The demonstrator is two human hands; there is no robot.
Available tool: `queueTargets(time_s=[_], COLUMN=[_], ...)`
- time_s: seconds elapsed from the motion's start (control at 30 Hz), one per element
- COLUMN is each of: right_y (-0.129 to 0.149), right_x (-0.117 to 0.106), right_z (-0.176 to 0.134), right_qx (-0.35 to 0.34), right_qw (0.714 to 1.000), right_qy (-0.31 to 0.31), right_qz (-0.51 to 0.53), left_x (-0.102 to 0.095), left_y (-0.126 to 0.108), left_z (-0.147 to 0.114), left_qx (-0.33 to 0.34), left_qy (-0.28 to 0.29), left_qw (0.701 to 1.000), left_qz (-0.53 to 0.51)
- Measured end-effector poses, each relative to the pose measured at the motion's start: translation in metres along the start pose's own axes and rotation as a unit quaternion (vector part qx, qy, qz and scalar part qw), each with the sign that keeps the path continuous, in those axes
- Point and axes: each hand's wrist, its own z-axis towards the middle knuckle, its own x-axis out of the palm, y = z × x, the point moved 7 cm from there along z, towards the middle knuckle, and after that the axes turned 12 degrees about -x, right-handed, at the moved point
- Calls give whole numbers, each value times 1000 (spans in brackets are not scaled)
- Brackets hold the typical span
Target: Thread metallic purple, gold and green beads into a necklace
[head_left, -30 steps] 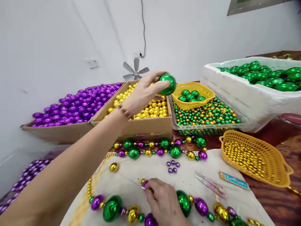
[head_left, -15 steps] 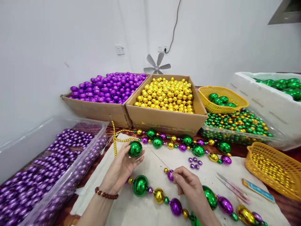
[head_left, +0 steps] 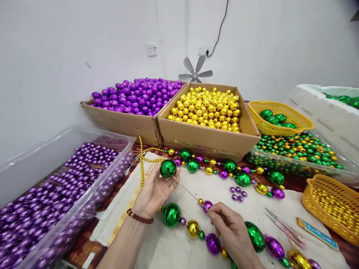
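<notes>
My left hand [head_left: 155, 188] holds a large shiny green bead [head_left: 168, 168] between thumb and fingers. A long thin needle [head_left: 185, 188] is pinched in my right hand [head_left: 231, 228], its far tip at the green bead's lower right side. Whether the tip has entered the hole I cannot tell. Close to my right fingertips are a purple bead [head_left: 206, 206] and a small gold bead. Below both hands lies a strand of large beads, with a green one [head_left: 171, 215], a gold one [head_left: 193, 228] and a purple one [head_left: 213, 243]; my right hand hides part of it.
Behind are cardboard boxes of purple beads [head_left: 134, 98] and gold beads [head_left: 207, 108]. A clear bin [head_left: 123, 149] stands left. Yellow baskets [head_left: 311, 183] are right. Scissors [head_left: 284, 228], a blue-and-yellow cutter [head_left: 318, 233] and several loose purple beads [head_left: 238, 194] lie on the cloth [head_left: 185, 257].
The needle's far tip, previously apart from the green bead, now meets its side. The bead has turned slightly in my left hand. The whole view has shifted a little.
</notes>
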Motion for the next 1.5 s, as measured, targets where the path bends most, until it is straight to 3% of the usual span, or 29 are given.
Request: queueTargets(time_s=[0.37, 0.67, 0.87, 1.33, 1.5], right_y=[1, 2, 9, 15, 19], right_x=[1, 10, 15, 13, 10], right_z=[-5, 5, 15, 15, 17], right_qx=[21, 19, -13, -31, -48], right_qw=[1000, 999, 999, 998, 995], right_qy=[-17, 36, 31, 53, 80], right_qz=[-14, 8, 1, -15, -37], left_x=[4, 28, 38, 35, 38], left_y=[5, 12, 32, 34, 34], left_z=[-3, -24, -32, -35, -37], left_qx=[23, 127, 128, 111, 104], left_qy=[11, 54, 60, 73, 106], left_qw=[1000, 988, 985, 987, 984], left_qz=[-1, 68, 95, 90, 98])
